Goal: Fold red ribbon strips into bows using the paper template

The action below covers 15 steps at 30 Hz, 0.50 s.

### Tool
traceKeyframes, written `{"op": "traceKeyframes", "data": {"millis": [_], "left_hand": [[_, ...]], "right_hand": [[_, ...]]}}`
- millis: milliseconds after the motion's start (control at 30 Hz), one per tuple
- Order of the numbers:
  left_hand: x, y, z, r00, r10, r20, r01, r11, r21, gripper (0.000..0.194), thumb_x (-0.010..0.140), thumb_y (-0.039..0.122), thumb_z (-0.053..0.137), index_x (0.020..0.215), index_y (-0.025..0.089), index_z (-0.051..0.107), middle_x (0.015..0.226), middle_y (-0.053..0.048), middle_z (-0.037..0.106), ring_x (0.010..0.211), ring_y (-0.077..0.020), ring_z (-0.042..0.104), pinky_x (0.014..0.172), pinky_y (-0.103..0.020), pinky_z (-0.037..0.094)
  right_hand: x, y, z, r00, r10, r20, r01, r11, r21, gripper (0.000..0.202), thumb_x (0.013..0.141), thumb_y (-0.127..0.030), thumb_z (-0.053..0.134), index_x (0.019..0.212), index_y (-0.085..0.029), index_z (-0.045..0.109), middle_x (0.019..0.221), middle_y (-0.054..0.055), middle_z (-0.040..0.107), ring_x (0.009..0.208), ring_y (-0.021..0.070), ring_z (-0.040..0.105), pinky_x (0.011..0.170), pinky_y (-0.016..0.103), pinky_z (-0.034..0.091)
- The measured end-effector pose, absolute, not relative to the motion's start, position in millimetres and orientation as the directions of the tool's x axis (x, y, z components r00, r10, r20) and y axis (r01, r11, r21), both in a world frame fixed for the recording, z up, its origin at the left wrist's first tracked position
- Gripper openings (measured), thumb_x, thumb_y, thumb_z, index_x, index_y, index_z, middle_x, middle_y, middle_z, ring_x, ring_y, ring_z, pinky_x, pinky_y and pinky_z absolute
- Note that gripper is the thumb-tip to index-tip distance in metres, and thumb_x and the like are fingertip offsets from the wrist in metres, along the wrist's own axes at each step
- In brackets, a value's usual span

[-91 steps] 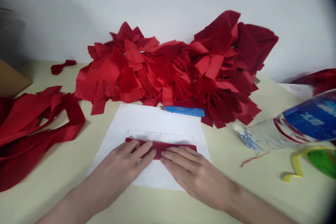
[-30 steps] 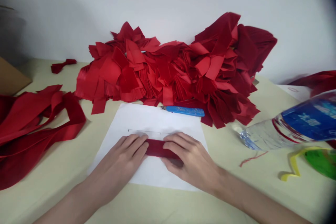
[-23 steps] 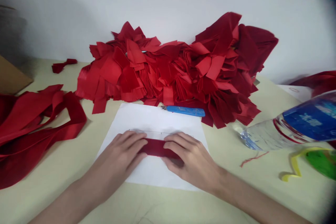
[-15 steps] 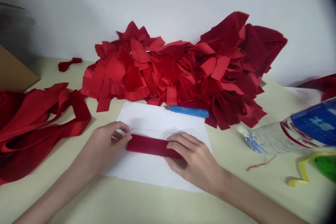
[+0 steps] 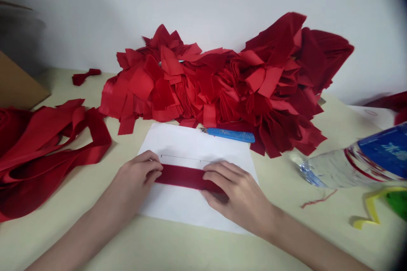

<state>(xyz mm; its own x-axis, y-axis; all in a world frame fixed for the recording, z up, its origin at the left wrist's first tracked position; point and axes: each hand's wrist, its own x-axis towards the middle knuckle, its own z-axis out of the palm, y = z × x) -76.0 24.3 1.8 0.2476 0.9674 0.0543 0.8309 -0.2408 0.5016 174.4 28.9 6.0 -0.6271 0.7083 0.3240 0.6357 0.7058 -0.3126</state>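
A dark red strip of ribbon [image 5: 179, 177] lies lengthwise over a white sheet of paper [image 5: 178, 207], just below a thin drawn line with tick marks. At the ribbon's left end, my left hand [image 5: 138, 180] pinches the edge between thumb and fingers. My right hand [image 5: 233, 192] grips the other end, its fingers on top and thumb at the near edge; that end is partly hidden under the hand. Above the drawn line rests a blue cutter [image 5: 230, 134], at the paper's far edge.
Behind the paper, a large heap of cut red ribbon pieces [image 5: 206, 80] leans along the wall. Loose long red ribbon [image 5: 57, 144] spreads at left, near a cardboard box [image 5: 19, 82]. A water bottle [image 5: 337, 171] lies at right, beside a yellow strip [image 5: 370, 211].
My left hand has moved slightly right and closed its fingertips on the ribbon's left end. My right hand stays on the other end. The view has shifted a little.
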Motion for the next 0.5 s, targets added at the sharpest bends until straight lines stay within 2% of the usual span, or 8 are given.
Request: {"op": "traceKeyframes", "data": {"millis": [100,233,333,500], "left_hand": [[-73,22,3,0.387,0.91,0.145,0.795,-0.41,0.447,0.03,0.081,0.005,0.036,0.087,0.019,0.062,0.1,-0.004,0.061,0.083,-0.016,0.061,0.071,-0.03,0.052],[-61,15,10,0.656,0.737,0.161,0.652,-0.661,0.372,0.051,0.074,-0.005,0.034,0.116,0.019,0.051,0.126,-0.007,0.052,0.114,-0.0182,0.049,0.094,-0.036,0.045],[-56,12,9,0.745,0.654,0.133,0.612,-0.749,0.252,0.061,0.071,-0.005,0.036,0.128,0.017,0.04,0.134,-0.007,0.048,0.121,-0.019,0.044,0.098,-0.036,0.042],[-53,13,-1,0.784,0.615,0.085,0.61,-0.788,0.086,0.075,0.069,-0.007,0.036,0.138,0.018,0.024,0.143,-0.003,0.038,0.124,-0.0212,0.039,0.1,-0.037,0.038]], "right_hand": [[175,29,7,-0.626,0.708,0.325,0.631,0.706,-0.323,0.014,0.078,-0.021,0.058,0.09,-0.016,0.063,0.094,0.004,0.064,0.088,0.0187,0.058,0.078,0.035,0.051],[175,29,6,-0.618,0.711,0.335,0.626,0.703,-0.336,0.015,0.078,-0.021,0.057,0.091,-0.016,0.063,0.094,0.005,0.064,0.088,0.0187,0.059,0.079,0.035,0.051],[175,29,6,-0.614,0.715,0.334,0.63,0.699,-0.337,0.016,0.078,-0.02,0.057,0.092,-0.017,0.063,0.096,0.005,0.064,0.088,0.0189,0.059,0.079,0.036,0.052],[173,27,6,-0.611,0.715,0.339,0.627,0.699,-0.345,0.014,0.078,-0.019,0.058,0.091,-0.017,0.063,0.095,0.005,0.065,0.088,0.0191,0.059,0.078,0.035,0.052]]}}
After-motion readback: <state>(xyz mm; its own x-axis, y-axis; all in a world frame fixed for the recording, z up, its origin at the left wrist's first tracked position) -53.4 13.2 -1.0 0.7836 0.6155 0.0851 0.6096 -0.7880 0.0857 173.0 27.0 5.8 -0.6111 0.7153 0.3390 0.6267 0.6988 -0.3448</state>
